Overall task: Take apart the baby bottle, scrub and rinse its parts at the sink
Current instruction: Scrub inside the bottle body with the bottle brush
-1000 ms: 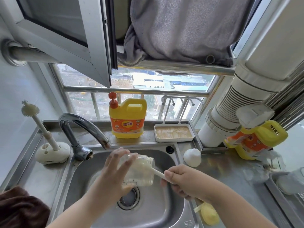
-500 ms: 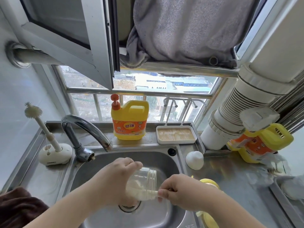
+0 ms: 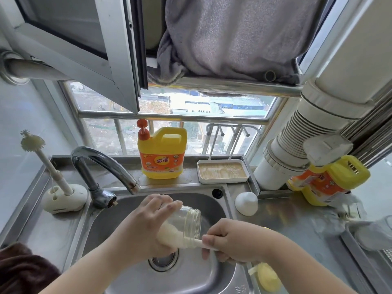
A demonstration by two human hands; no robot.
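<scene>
My left hand (image 3: 146, 223) grips the clear bottle body (image 3: 186, 223) on its side over the steel sink (image 3: 110, 221), mouth pointing right. Inside the bottle sits the pale head of a bottle brush (image 3: 176, 234). My right hand (image 3: 231, 240) pinches the brush's white handle just outside the bottle mouth. A white dome cap (image 3: 246, 203) stands on the counter right of the sink. A yellow bottle part (image 3: 266, 276) lies on the sink's right rim below my right forearm.
The faucet (image 3: 106, 164) arches over the sink's back left, no water running. A small brush in a white stand (image 3: 63, 198) is at left. A yellow detergent jug (image 3: 162, 153) and white tray (image 3: 222, 170) stand behind the sink. A second jug (image 3: 326, 181) lies at right.
The brush went deeper into the bottle; my right hand moved left, closer to the bottle mouth. Both hands and the bottle sit slightly lower over the drain than a second ago.
</scene>
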